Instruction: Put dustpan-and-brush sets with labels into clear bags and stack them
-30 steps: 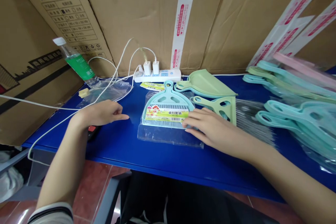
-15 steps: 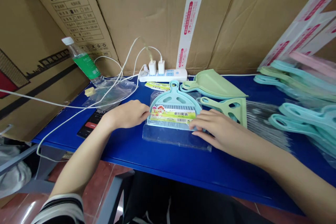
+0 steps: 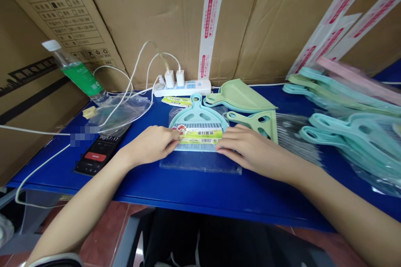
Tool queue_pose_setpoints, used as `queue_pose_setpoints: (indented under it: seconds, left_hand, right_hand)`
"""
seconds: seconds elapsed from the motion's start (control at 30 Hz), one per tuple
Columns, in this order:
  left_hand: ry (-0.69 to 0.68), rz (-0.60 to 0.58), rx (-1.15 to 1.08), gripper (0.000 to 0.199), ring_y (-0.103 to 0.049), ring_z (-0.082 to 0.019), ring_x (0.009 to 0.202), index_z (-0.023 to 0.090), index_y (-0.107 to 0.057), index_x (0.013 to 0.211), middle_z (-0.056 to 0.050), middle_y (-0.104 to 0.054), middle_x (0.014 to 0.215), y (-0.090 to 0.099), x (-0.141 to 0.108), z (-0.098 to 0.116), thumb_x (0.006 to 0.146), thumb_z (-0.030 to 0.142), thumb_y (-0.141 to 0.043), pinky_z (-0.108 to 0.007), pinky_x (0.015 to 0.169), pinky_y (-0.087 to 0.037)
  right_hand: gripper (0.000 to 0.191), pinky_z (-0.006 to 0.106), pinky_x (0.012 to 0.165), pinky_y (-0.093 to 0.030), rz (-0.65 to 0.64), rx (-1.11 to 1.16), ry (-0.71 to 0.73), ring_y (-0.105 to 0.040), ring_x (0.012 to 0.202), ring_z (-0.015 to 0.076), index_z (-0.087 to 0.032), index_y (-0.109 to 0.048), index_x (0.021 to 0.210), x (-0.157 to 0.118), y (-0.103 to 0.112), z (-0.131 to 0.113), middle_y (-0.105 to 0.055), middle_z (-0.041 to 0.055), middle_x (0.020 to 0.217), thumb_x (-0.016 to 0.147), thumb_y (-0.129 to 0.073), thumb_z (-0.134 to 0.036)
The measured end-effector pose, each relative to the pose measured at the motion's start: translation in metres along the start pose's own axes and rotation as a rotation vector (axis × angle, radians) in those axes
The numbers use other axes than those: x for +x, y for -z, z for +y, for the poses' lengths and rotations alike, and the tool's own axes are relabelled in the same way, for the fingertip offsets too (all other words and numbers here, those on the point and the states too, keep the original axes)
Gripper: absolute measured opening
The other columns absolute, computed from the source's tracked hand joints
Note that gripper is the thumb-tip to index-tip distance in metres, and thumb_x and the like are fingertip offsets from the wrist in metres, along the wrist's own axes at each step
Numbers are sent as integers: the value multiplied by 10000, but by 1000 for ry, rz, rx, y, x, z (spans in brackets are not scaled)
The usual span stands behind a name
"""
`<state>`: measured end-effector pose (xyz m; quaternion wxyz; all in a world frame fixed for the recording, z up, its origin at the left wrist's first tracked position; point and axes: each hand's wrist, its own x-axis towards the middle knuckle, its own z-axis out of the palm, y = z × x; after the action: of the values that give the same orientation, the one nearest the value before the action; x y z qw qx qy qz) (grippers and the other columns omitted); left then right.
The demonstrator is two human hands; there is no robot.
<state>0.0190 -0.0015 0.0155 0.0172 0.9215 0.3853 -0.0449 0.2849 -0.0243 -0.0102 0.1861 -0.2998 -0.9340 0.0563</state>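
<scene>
The printed label is already laid across the light-blue dustpan on the tabletop; its ends are touched by the left hand and right hand, fingers curled, grip unclear. Whether the dustpan is enclosed by the plastic bag cannot be told.

Brown cardboard stands upright along the back of a blue tabletop, closing off the view like a wall. A white tape strip with red print runs down it, and more strips slant at the right. At the left, a cardboard panel reads V3 and V6. Below lies a reddish tiled floor with pale joints, beside a grey furniture frame.
</scene>
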Motion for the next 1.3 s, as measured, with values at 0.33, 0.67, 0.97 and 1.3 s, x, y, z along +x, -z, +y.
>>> queue_pose_setpoints:
  seconds: [0.33,0.67,0.97,1.3]
  left_hand:
    - [-240,156,-141,225,-626,-144,752,208,-607,1019,-39,-652,1024,-8,-3,2,939,138,-409,-262,666,-437]
    - [-275,69,-238,176,-616,-144,753,192,-610,905,-7,-644,897,-6,-3,0,937,364,-591,-243,659,-413]
    - [-292,25,-206,218,-624,-170,773,201,-607,937,-12,-664,916,-1,-8,5,807,340,-713,-261,628,-411]
    - [-362,142,-301,159,-580,-153,810,187,-569,748,-26,-620,872,-3,-7,8,870,146,-475,-298,840,-462]
  right_hand:
    - [303,366,746,-454,-4,-25,-26,-612,806,217,-204,-690,899,-1,1,-1,-670,81,879,977,-397,-207]
    - [245,424,843,-450,-54,44,-29,-610,832,231,-207,-698,874,-2,3,1,-686,59,821,965,-471,-225]
    - [191,457,866,-465,-69,46,-71,-600,938,262,-189,-667,1036,-3,3,-8,-656,105,1012,916,-554,-285]
    - [287,437,807,-467,-94,87,-84,-552,894,256,-233,-716,1133,1,0,-7,-610,97,962,943,-528,-340]
